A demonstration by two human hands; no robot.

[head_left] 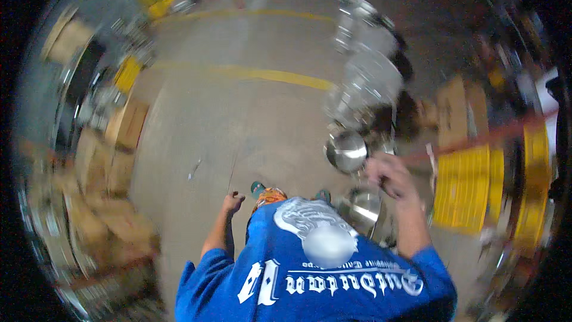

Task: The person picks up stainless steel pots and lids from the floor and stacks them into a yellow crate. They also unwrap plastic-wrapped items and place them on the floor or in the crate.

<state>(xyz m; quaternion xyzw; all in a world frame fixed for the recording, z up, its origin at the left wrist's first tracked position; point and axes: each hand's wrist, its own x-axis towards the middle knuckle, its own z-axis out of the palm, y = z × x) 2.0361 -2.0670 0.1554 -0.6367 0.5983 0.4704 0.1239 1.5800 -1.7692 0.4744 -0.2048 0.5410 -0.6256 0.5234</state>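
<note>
My left hand hangs low beside my left hip, its fingers loosely bent and apart, with nothing seen in it. On the other side my right hand is raised, smeared by motion. Its fingers are bent, and whether they hold anything does not show. Just left of it in the picture is a shiny round metal bowl or pan. A second shiny metal vessel stands lower, close to my right side, partly behind my shirt.
Ahead on the right stand stacks of metalware in clear wrap. Yellow crates and a cardboard box lie farther right. Cardboard boxes line the left side. A yellow stripe crosses the concrete floor.
</note>
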